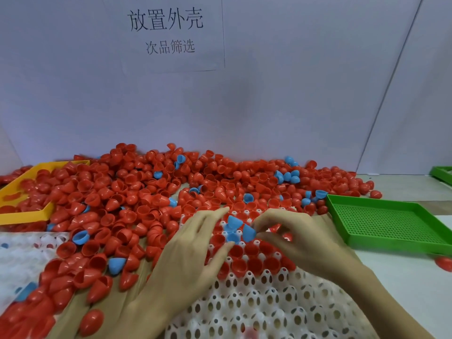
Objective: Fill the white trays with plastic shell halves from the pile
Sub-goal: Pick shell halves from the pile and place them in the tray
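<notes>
- Looking down from the head camera: a large pile of plastic shell halves (151,192) covers the bench from 9 o'clock through 12 to about 2 o'clock; mostly red, with scattered blue ones.
- White tray (264,304) with egg-shaped perforated cups sits at 6 o'clock, directly under both hands. Its far rows hold red shell halves (247,263), open side up; near rows bare.
- Second white tray (22,255) at 8 o'clock, partly buried under red shells; a few of its cups seem to hold something, contents blurred.
- Right hand (288,236) at centre, slightly toward 3 o'clock: thumb and fingertips pinch a blue shell half (248,232) just above the tray's far rows. Other fingers curled.
- More blue shell halves (232,228) lie just beside the pinched one, toward 9 o'clock, between the two hands.
- Left hand (193,255) at centre, toward 8 o'clock: fingers spread and nearly straight, resting over the filled cups at the pile's edge; index fingertip reaches toward 12 o'clock. No shell seen gripped.
- Green mesh tray (391,223) at 3 o'clock, nothing visible inside; a stray red shell (444,263) just beside its near corner.
- Yellow tray (29,214) at 9 o'clock, holding red shells, pile spilling over its rim.
- Paper sign (166,33) with printed characters on the back wall at 12 o'clock.
</notes>
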Action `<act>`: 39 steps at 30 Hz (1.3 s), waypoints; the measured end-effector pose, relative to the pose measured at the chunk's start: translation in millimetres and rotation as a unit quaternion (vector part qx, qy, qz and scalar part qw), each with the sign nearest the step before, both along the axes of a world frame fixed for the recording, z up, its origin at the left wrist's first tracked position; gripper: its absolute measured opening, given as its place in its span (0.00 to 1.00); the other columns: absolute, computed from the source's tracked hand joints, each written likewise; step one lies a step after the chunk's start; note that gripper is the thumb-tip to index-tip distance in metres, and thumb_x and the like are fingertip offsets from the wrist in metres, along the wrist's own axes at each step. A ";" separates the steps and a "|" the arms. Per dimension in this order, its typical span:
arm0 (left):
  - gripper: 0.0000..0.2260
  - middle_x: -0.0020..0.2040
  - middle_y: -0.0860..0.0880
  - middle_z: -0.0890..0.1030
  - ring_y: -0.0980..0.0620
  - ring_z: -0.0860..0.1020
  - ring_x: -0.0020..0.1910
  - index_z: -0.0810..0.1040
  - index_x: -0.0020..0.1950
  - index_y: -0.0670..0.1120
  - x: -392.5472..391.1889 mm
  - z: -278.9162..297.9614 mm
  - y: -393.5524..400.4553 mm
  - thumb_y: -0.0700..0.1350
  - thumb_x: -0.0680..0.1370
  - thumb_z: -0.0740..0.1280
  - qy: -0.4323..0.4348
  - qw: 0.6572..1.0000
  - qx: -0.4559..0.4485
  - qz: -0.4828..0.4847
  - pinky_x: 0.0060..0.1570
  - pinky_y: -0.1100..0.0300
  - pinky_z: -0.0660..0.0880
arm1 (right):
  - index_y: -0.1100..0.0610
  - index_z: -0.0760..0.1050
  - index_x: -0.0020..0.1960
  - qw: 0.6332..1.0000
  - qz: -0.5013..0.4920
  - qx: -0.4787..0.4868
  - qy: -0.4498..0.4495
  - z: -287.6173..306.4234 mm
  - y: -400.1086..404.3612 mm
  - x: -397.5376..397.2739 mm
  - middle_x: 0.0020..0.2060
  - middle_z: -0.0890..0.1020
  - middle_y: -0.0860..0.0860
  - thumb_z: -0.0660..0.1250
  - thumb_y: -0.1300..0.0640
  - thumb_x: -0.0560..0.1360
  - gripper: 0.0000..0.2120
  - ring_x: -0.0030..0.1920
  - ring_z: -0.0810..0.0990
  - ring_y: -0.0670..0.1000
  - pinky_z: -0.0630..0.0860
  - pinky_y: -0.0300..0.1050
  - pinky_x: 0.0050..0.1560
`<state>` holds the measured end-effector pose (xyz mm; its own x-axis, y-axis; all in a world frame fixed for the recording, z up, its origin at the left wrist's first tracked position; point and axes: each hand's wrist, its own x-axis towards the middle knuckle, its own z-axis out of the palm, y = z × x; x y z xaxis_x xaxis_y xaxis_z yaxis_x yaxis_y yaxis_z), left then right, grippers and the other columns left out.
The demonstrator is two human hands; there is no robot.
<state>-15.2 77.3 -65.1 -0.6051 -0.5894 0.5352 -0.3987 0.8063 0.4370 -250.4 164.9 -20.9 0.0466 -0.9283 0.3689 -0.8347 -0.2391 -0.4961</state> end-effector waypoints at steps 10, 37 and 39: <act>0.17 0.56 0.65 0.84 0.62 0.83 0.55 0.80 0.60 0.60 -6.7 1.2 4.7 0.45 0.77 0.77 0.139 0.977 0.160 -0.001 0.55 0.70 0.77 | 0.44 0.79 0.61 0.997 0.070 -0.014 -0.021 -25.9 0.3 7.1 0.57 0.82 0.36 0.71 0.57 0.81 0.12 0.56 0.83 0.42 0.79 0.34 0.50; 0.11 0.50 0.43 0.87 0.45 0.86 0.45 0.84 0.58 0.53 -14.0 4.3 12.2 0.54 0.82 0.65 0.209 0.858 0.454 -0.119 0.50 0.59 0.82 | 0.52 0.71 0.59 0.959 0.066 -0.003 -0.276 -32.5 5.4 24.0 0.50 0.84 0.49 0.74 0.60 0.80 0.14 0.49 0.86 0.56 0.83 0.54 0.48; 0.12 0.48 0.41 0.87 0.43 0.86 0.44 0.84 0.57 0.52 -14.7 5.0 13.1 0.56 0.83 0.64 0.200 0.849 0.471 -0.135 0.49 0.58 0.82 | 0.52 0.74 0.58 0.963 0.052 -0.001 -0.264 -33.4 5.8 28.0 0.50 0.84 0.47 0.76 0.59 0.78 0.13 0.49 0.87 0.55 0.84 0.56 0.48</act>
